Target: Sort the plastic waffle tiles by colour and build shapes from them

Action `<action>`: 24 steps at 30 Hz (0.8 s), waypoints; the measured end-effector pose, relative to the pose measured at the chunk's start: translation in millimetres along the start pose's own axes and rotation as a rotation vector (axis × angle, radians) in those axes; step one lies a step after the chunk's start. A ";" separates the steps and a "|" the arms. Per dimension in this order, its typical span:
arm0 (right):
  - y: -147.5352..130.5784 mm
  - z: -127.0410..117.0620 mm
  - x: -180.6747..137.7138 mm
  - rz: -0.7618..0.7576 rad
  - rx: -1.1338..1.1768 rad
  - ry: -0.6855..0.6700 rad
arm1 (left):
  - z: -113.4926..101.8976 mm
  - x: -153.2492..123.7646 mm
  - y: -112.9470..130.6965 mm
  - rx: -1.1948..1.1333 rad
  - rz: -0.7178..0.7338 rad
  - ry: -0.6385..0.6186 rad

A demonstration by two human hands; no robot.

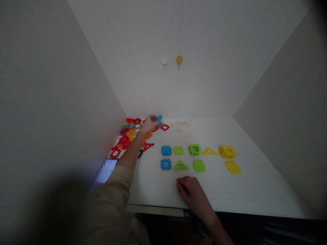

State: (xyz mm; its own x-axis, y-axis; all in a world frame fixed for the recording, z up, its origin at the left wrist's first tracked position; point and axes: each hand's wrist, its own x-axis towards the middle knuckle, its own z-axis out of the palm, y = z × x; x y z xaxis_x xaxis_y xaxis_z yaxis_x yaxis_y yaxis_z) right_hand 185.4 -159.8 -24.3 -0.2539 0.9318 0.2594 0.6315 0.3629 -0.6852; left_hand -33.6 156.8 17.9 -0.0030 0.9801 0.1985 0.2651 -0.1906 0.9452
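Head view: pinching a blue piece (159, 118) with left hand (151, 123), thumb brought in against fingers, at its 2 o'clock side, near the back wall (204, 81). Held over a mixed pile of red, orange and grey pieces (124, 141), spread mostly toward 8 o'clock. At 5 o'clock, resting right hand (190, 190) by the front edge of the white table (255, 190), with fingers loosely curled; cannot tell whether gripping anything. Laid out between: flat blue pieces (166, 150) toward 5, green pieces (199, 165) between 5 and 4, yellow pieces (231, 151) nearer 4. Farther out: lit screen (108, 170) between 7 and 8, yellow hook (179, 59) at 1.
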 end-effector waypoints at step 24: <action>-19.9 -25.8 112.3 -0.093 0.141 0.131 | -0.6 -158.6 -1.7 -1.040 -0.119 -0.279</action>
State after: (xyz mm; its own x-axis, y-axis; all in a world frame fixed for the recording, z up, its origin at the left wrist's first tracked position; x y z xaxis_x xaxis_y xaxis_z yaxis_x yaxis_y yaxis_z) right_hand 163.2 -62.0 36.0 -0.2032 0.8912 0.4056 0.4990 0.4506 -0.7402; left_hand -34.2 1.7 -15.1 0.2801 0.9483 0.1491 -0.6704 0.0821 0.7374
